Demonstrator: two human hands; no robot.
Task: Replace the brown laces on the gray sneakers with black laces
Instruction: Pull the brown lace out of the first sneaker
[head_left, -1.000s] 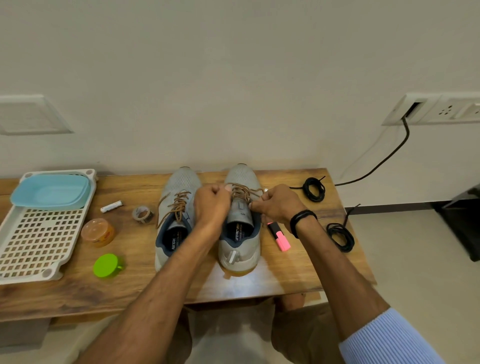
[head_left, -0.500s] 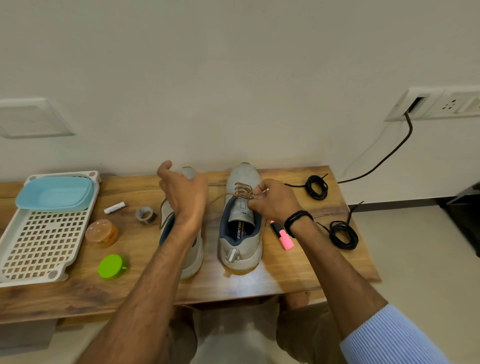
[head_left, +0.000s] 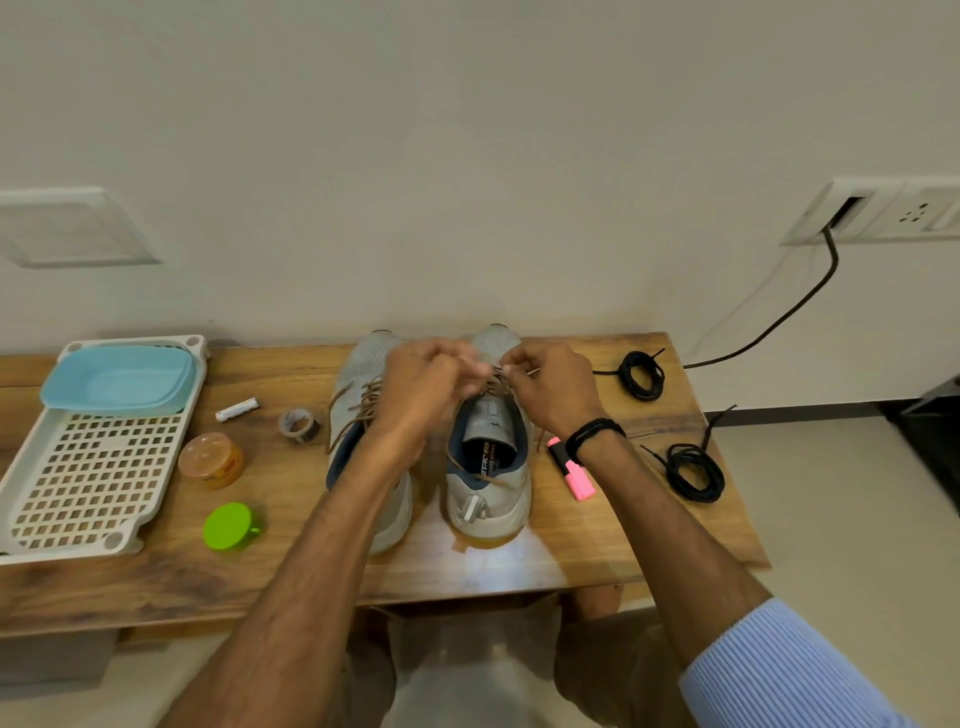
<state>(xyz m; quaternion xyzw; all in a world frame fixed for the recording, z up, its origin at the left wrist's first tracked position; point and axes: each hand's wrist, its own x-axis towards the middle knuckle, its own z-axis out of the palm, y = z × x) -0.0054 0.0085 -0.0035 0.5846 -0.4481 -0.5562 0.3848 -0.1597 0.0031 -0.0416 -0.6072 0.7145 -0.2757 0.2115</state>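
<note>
As hands (head_left: 428, 387) (head_left: 550, 389) pinch brown lace (head_left: 496, 385), sneaker (head_left: 488, 501) beneath

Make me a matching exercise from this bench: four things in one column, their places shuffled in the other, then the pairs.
Things
1. pink highlighter
2. blue tub
3. roll of tape
4. green lid

Places
A. at the far end of the white tray
B. just left of the left sneaker
C. just right of the right sneaker
D. nearer the front edge than the orange jar

Pairs: 1-C, 2-A, 3-B, 4-D
</note>
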